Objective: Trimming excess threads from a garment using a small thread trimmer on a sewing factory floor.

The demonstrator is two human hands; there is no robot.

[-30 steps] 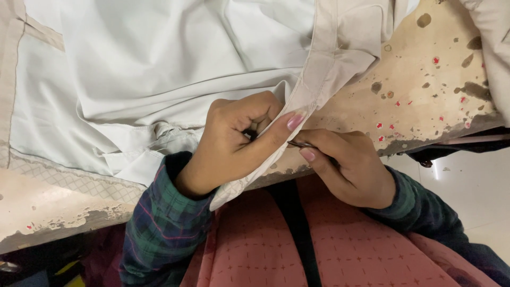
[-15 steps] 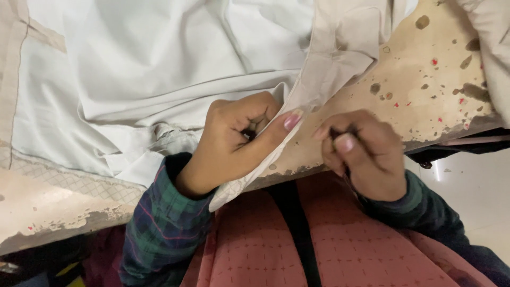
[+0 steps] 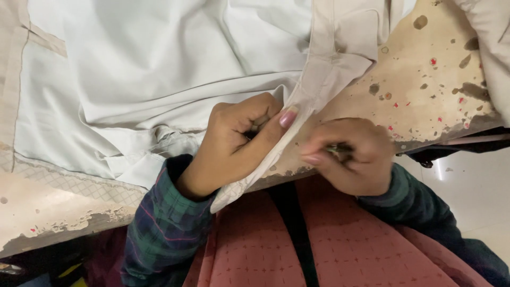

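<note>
My left hand (image 3: pixel 236 141) grips the folded edge of a pale beige fabric strip (image 3: pixel 329 58), thumb pressed on top of it. That strip belongs to a light grey-white garment (image 3: pixel 159 69) spread over the worn table (image 3: pixel 425 79). My right hand (image 3: pixel 348 154) sits just to the right of the strip, blurred, fingers curled around a small dark thin tool that is mostly hidden. Both wrists wear dark green plaid sleeves.
The table surface is beige with chipped paint and red and brown specks; its front edge (image 3: pixel 64 228) runs across the view. A pink patterned cloth (image 3: pixel 329 244) with a black strap covers my lap. White floor (image 3: pixel 478 191) shows at the right.
My right hand drew away from the strip to the right, then came back toward it, turning its fingers inward. The left hand kept its grip and stayed put.
</note>
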